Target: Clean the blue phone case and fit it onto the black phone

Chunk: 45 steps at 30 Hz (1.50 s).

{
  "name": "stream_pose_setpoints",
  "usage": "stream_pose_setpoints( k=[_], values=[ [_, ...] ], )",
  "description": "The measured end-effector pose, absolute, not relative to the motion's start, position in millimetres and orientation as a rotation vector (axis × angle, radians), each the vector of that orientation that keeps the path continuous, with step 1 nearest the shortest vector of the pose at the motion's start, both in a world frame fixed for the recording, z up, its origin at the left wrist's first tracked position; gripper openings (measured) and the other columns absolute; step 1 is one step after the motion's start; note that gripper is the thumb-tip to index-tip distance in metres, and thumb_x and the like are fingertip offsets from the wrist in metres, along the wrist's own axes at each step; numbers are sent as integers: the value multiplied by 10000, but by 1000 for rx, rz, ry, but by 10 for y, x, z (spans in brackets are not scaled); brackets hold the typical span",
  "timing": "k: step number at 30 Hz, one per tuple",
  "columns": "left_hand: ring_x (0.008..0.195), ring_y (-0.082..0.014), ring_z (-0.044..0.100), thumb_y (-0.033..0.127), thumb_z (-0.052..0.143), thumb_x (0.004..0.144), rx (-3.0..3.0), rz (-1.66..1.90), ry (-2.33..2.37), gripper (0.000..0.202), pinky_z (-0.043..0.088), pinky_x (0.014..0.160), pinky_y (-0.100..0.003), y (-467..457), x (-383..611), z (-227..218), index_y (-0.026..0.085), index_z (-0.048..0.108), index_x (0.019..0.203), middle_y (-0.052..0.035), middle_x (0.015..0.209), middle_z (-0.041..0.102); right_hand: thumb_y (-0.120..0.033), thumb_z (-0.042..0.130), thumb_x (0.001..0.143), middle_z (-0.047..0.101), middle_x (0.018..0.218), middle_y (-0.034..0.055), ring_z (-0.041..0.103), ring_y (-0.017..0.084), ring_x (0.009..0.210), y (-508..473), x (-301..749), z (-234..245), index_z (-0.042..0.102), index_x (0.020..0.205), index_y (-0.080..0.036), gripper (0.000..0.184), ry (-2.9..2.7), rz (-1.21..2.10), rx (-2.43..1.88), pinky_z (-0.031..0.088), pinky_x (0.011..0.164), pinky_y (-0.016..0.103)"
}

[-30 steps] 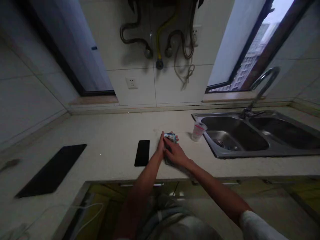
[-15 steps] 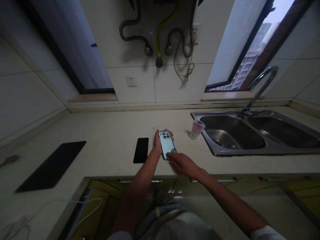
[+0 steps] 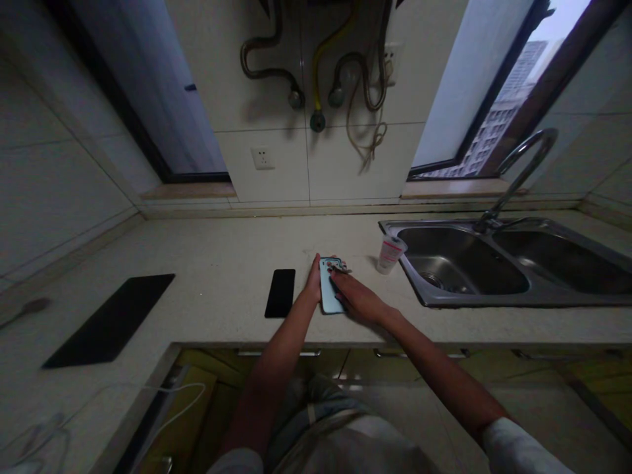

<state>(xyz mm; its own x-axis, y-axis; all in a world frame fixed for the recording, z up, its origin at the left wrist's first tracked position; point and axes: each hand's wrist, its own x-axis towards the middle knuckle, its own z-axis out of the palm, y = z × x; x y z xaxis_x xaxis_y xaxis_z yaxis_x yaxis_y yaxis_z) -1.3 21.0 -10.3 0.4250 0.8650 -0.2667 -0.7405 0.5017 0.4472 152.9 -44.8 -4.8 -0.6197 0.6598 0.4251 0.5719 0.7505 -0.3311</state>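
Counter [image 3: 232, 250] spans the view, its back edge against the tiled wall [image 3: 276, 187]. Into its right end is set a steel double sink [image 3: 469, 303], the rim running close to the front edge. Towards the left end a flat black sheet [image 3: 111, 322] lies aslant. Both hands work near the middle of the front edge: the left hand [image 3: 313, 284] is partly curled around a pale blue phone [image 3: 330, 301] and holds it, camera side up; the right hand [image 3: 361, 299] is bent over the phone's back, fingers near the cameras, and whether it grips anything I cannot tell. Left of these, near the front edge, a black phone [image 3: 280, 293] lies flat, apart from both hands. A clear cup [image 3: 391, 254] stands just beside the sink's left rim. As I judge it, handling of the blue phone's back is under way, part of that surface lying under the fingers; nothing shows as plainly finished, and how much remains I cannot tell
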Motion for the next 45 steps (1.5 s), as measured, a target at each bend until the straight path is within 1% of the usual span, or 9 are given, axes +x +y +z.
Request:
stream_pose_setpoints(
  k=[11,16,21,27,29,34,38,42,45],
  values=[
    [881,-272,730,623,467,940,276,971,602,569,547,883,-391,182,-30,-48,126,720,1056,-115,856,759,-64,443,900,627,1368,179,638,297,1199,26,1311,-2,536,1398,-143,513,-2179,271,-1120,515,1024,465],
    [921,-270,724,614,503,928,294,979,633,553,553,875,-375,181,11,-50,143,706,1133,-105,911,762,-57,471,876,632,1387,99,598,235,1268,79,1262,96,572,1375,-208,531,-2205,316,-982,478,1083,392],
    [929,-276,721,609,510,922,308,1071,601,566,557,866,-400,188,-12,-60,141,679,1193,-122,983,752,-106,543,889,716,1239,117,674,237,1127,-34,1165,133,652,1275,-194,410,-2102,468,-946,520,1001,429],
    [765,-232,716,654,485,911,271,1145,607,575,572,714,-376,200,-86,-90,189,627,1218,-109,904,736,-235,611,928,787,1000,66,732,206,877,-443,1226,101,749,1071,-196,203,-2078,813,-904,559,829,339],
    [707,-214,704,660,470,914,300,1138,596,561,564,650,-349,191,-101,-81,206,623,1206,-101,891,733,-230,626,924,789,985,59,735,197,876,-573,1292,107,751,1054,-190,185,-2161,908,-847,552,817,308],
    [678,-209,699,656,456,922,306,1100,548,543,568,621,-349,152,-79,-33,183,645,1109,-107,873,730,-168,600,923,767,1106,93,719,215,996,-679,1480,188,730,1122,-192,239,-2390,728,-885,531,896,323],
    [644,-212,691,659,447,917,266,1120,522,543,563,583,-348,148,-90,-10,166,659,1002,-110,830,724,-90,540,901,757,1076,113,707,218,971,-612,1604,226,716,1136,-178,306,-2444,600,-972,533,883,337],
    [656,-216,690,633,419,933,227,1154,513,533,545,537,-326,169,-140,2,156,652,983,-109,812,714,-109,510,894,730,1035,121,680,218,943,-511,1697,169,712,1119,-171,309,-2314,530,-988,530,873,359],
    [543,-168,628,656,417,936,261,1143,554,550,480,454,-266,178,-135,6,148,622,987,-71,718,664,-168,528,874,723,1029,119,665,234,957,-407,1737,84,725,1088,-172,290,-2077,582,-1065,526,890,390]
  ],
)
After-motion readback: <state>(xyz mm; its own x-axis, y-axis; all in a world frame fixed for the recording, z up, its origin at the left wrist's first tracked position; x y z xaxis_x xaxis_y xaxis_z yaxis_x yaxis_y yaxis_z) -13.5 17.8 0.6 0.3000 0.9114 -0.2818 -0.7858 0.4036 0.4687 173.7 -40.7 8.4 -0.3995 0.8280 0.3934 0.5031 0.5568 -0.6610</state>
